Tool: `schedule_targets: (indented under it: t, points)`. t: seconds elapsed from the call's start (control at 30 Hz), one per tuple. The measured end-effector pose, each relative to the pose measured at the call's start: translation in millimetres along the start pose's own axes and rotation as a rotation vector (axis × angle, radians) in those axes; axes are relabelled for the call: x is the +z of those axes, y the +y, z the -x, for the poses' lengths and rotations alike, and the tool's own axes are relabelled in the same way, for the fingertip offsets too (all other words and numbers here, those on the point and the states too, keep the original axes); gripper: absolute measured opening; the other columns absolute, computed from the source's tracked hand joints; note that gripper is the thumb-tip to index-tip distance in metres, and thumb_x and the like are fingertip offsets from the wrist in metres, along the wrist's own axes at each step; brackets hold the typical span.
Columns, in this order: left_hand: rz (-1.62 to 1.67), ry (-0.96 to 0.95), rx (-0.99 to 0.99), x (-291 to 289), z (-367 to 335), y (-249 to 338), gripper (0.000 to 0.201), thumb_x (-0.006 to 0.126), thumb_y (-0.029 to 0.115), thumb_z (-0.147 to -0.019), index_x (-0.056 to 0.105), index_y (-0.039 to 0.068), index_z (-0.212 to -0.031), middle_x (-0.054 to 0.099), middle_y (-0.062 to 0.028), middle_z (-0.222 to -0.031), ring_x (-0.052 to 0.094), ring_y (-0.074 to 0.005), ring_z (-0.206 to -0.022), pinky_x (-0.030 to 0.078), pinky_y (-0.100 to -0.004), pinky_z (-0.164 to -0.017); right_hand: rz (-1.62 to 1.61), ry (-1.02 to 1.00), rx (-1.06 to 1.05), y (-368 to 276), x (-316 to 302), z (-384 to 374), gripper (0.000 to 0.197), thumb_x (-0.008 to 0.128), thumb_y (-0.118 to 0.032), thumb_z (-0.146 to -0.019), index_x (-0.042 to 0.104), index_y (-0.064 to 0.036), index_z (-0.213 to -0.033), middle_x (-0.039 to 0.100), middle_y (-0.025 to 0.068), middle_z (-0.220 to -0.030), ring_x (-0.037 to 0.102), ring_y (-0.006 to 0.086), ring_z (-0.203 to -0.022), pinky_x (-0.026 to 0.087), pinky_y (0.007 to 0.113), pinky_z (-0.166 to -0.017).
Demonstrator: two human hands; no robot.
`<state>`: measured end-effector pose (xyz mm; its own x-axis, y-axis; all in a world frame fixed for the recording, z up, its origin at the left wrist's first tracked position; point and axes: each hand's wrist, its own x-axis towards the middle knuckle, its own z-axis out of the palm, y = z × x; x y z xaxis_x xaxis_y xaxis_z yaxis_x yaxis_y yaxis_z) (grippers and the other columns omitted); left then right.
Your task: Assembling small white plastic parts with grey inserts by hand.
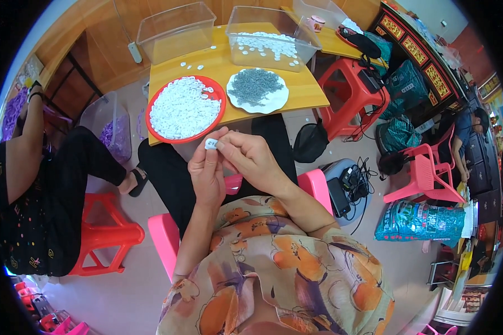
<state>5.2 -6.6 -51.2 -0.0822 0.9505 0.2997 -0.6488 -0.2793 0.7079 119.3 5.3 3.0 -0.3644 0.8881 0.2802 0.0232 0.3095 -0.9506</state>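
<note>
Over my lap, just below the red tray, both hands meet at a small white plastic piece with dark marking on it. My left hand pinches the piece between thumb and fingers. The thumb and fingertips of my right hand press against its right side; any smaller part in them is hidden. Many similar white pieces fill the tray. To its right, a white scalloped plate carries a pile of small grey, thin parts, too small to name.
The yellow table also bears clear plastic bins, one with white pieces. At left, a seated person is near a bin of purple pieces. Red stools, a pink chair and tangled cables stand around.
</note>
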Motion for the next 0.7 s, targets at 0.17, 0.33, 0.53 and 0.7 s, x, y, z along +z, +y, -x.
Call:
schedule_targets:
  t: [0.17, 0.33, 0.53, 0.7]
  points:
    - [0.158, 0.015, -0.070, 2.1, -0.9, -2.8, 0.037, 0.050, 0.023, -0.090, 0.049, -0.001, -0.119, 0.053, -0.0136, -0.119, 0.052, -0.0202, -0.108, 0.040, -0.0315, -0.095, -0.017, 0.057, -0.005, -0.3, 3.1, 0.7, 0.020, 0.051, -0.015, -0.090, 0.062, 0.0024, -0.087, 0.051, -0.0024, -0.060, 0.040, 0.0022, -0.050, 0.030, 0.019, -0.044]
    - [0.206, 0.043, -0.102, 7.4, -6.2, -1.5, 0.038, 0.047, 0.023, -0.092, 0.046, 0.000, -0.122, 0.050, -0.0123, -0.122, 0.047, -0.0219, -0.114, 0.036, -0.0321, -0.096, -0.059, 0.061, 0.113, 0.2, -7.2, -10.6, 0.023, 0.055, -0.018, -0.086, 0.061, 0.0034, -0.079, 0.054, 0.0026, -0.056, 0.046, 0.0031, -0.051, 0.035, 0.021, -0.044]
    - [0.100, 0.227, -0.234, -3.7, -4.9, 2.7, 0.035, 0.047, 0.026, -0.092, 0.047, 0.004, -0.119, 0.056, -0.0057, -0.108, 0.053, -0.0111, -0.093, 0.039, -0.0235, -0.079, 0.455, 0.521, -0.170, 8.6, -105.9, -142.7, 0.030, 0.052, -0.024, -0.081, 0.059, 0.0022, -0.068, 0.049, 0.0017, -0.046, 0.046, 0.0060, -0.047, 0.036, 0.024, -0.044]
    - [0.085, 0.292, -0.241, -2.3, -9.7, 0.1, 0.024, 0.049, 0.020, -0.091, 0.054, 0.004, -0.109, 0.060, -0.0022, -0.091, 0.053, -0.0065, -0.076, 0.038, -0.0209, -0.066, 0.158, 0.670, -0.362, -13.6, -148.1, -193.0, 0.018, 0.054, -0.016, -0.086, 0.059, 0.0018, -0.089, 0.059, 0.0044, -0.065, 0.052, 0.0100, -0.052, 0.042, 0.025, -0.050]
